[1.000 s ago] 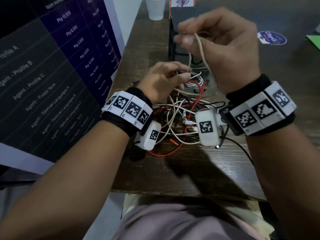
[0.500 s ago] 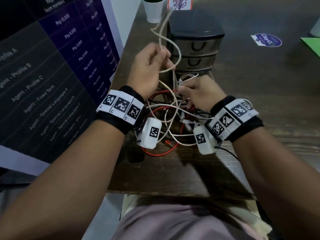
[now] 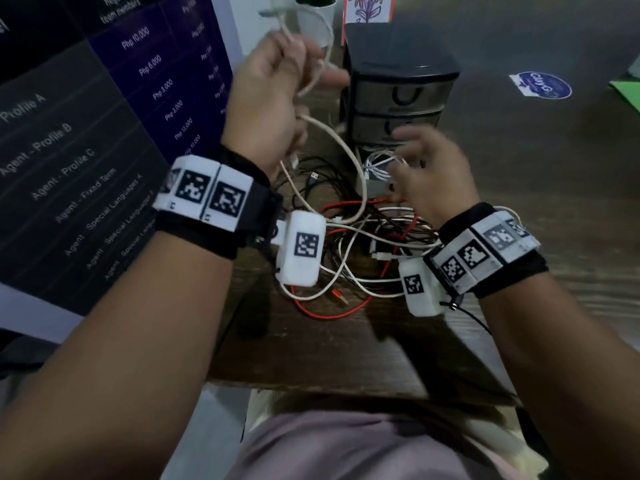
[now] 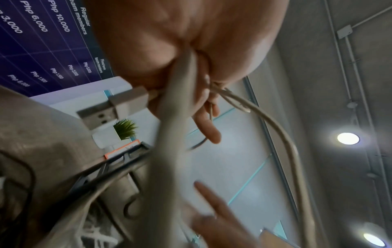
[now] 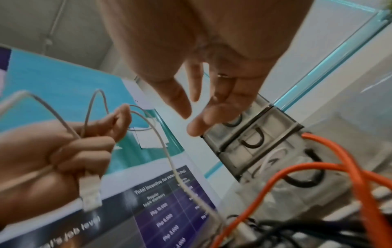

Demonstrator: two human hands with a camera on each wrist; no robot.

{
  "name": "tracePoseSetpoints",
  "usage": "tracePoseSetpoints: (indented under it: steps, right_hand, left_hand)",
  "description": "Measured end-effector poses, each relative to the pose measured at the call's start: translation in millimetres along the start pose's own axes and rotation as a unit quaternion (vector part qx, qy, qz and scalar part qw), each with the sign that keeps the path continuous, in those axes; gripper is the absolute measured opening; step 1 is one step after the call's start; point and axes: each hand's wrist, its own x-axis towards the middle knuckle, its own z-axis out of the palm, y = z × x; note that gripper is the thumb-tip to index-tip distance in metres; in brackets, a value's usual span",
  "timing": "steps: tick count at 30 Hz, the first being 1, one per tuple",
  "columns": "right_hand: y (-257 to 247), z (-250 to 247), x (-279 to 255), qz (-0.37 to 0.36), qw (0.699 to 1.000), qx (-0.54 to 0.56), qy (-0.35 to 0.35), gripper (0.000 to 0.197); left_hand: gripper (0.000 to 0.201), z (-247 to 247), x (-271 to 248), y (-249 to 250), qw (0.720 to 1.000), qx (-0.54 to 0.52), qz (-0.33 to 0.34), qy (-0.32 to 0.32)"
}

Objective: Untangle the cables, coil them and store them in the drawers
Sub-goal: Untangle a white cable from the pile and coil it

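Observation:
My left hand (image 3: 294, 71) is raised left of the black drawer unit (image 3: 398, 81) and grips loops of a beige cable (image 3: 349, 150). That cable trails down into the tangled pile (image 3: 346, 244) of white, black and red cables on the wooden table. In the left wrist view the beige cable (image 4: 275, 127) and its USB plug (image 4: 114, 104) stick out of my fist. My right hand (image 3: 405, 150) hovers over the pile in front of the drawers with spread fingers and holds nothing. The right wrist view shows that hand (image 5: 201, 109) open before the shut drawers (image 5: 254, 139).
A large printed banner (image 3: 104, 133) stands along the table's left side. A white plant pot (image 3: 317, 15) and a flower card (image 3: 369, 6) sit behind the drawer unit. A blue sticker (image 3: 542, 85) and a green sheet (image 3: 627, 91) lie at the far right.
My left hand has risen further and away with the beige cable. My right hand has let go of the cables in the pile, spread its fingers and moved toward the drawers.

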Motion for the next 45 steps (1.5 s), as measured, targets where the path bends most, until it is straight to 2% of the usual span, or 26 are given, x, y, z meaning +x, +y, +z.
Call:
tracePoseSetpoints:
  steps: [2, 5, 6, 8, 9, 10, 13, 17, 18, 20, 22, 24, 26, 28, 30, 32, 35, 36, 38, 41, 43, 45]
  right_hand:
    - [-11.2, -5.8, -2.5, -0.065, 0.994, 0.086, 0.022, 0.056]
    - [-26.5, -8.6, -7.3, -0.135, 0.978, 0.143, -0.068, 0.077]
    - [-29.8, -8.3, -9.1, -0.142, 0.971, 0.157, -0.109, 0.074]
    - [-35.3, -8.0, -13.4, -0.131, 0.961, 0.174, -0.173, 0.046]
    - [-37.5, -8.4, -15.4, -0.125, 0.96, 0.167, -0.189, 0.03]
    - [-39.1, -9.3, -16.8, -0.119, 0.961, 0.155, -0.194, 0.023]
    - [-45.0, -16.8, -16.0, -0.12, 0.979, 0.12, -0.116, 0.028]
    - [-65.1, -39.6, -12.3, -0.17, 0.981, 0.073, 0.065, 0.007]
    - [-70.6, -47.6, -11.9, -0.179, 0.976, 0.061, 0.107, 0.004]
    - [-76.5, -62.1, -9.4, -0.187, 0.97, 0.012, 0.157, 0.013]
    - [-75.9, -70.5, -6.5, -0.163, 0.972, -0.072, 0.154, 0.025]
    - [-64.9, -73.0, -3.0, -0.1, 0.978, -0.159, 0.095, 0.033]
    - [-43.3, -72.0, -0.7, -0.039, 0.97, -0.236, 0.048, 0.039]
    - [-20.4, -69.0, -0.4, 0.02, 0.963, -0.268, 0.025, 0.05]
    - [-9.8, -64.5, -4.9, 0.072, 0.962, -0.261, 0.032, 0.06]
    - [-8.2, -60.4, -9.8, 0.048, 0.97, -0.228, 0.071, 0.062]
    - [-20.5, -49.1, -14.5, -0.081, 0.983, -0.12, 0.115, 0.05]
    - [-24.0, -42.5, -14.8, -0.111, 0.987, -0.069, 0.097, 0.045]
    - [-30.7, -24.6, -20.8, -0.136, 0.991, 0.008, 0.01, 0.043]
    - [-34.7, -1.0, -32.9, -0.117, 0.973, 0.124, -0.157, 0.055]
    - [-32.6, 2.6, -35.7, -0.099, 0.966, 0.145, -0.193, 0.043]
    - [-31.6, -1.3, -34.6, -0.083, 0.972, 0.141, -0.168, 0.015]
  left_hand:
    - [0.024, 7.0, -8.3, -5.0, 0.999, -0.002, -0.03, -0.032]
    - [0.025, 21.3, -21.8, -15.2, 0.994, -0.03, -0.064, -0.08]
    - [0.025, 26.5, -26.3, -17.2, 0.992, -0.041, -0.071, -0.093]
    - [0.025, 33.5, -33.4, -18.6, 0.989, -0.064, -0.072, -0.111]
    - [0.025, 34.0, -35.6, -18.1, 0.988, -0.072, -0.067, -0.117]
    - [0.025, 32.8, -36.0, -17.6, 0.988, -0.075, -0.06, -0.119]
    - [0.023, 24.3, -35.6, -14.2, 0.992, -0.057, -0.037, -0.11]
    - [0.032, 19.6, -37.8, -15.4, 0.996, -0.008, -0.023, -0.081]
    - [0.034, 18.8, -38.2, -18.8, 0.996, 0.024, -0.029, -0.085]
    - [0.039, 17.8, -38.3, -29.0, 0.987, 0.092, -0.069, -0.109]
    - [0.038, 17.8, -38.0, -38.4, 0.974, 0.143, -0.12, -0.129]
    - [0.032, 19.2, -38.7, -42.9, 0.965, 0.167, -0.157, -0.13]
    - [0.028, 20.5, -39.3, -43.4, 0.962, 0.167, -0.178, -0.122]
    - [0.03, 19.8, -39.0, -43.9, 0.963, 0.16, -0.189, -0.103]
    - [0.03, 17.9, -39.0, -45.7, 0.966, 0.17, -0.177, -0.086]
    - [0.03, 16.6, -39.3, -48.2, 0.963, 0.21, -0.148, -0.08]
    - [0.034, 17.6, -38.9, -48.8, 0.962, 0.233, -0.118, -0.085]
    - [0.035, 18.5, -38.2, -48.0, 0.965, 0.223, -0.107, -0.083]
    - [0.033, 23.0, -38.0, -41.8, 0.977, 0.184, -0.073, -0.075]
    - [0.028, 27.4, -38.6, -29.5, 0.991, 0.128, -0.009, -0.047]
    - [0.026, 23.4, -36.8, -25.9, 0.991, 0.13, 0.013, -0.015]
    - [0.022, 16.7, -35.0, -27.7, 0.988, 0.153, 0.008, 0.001]
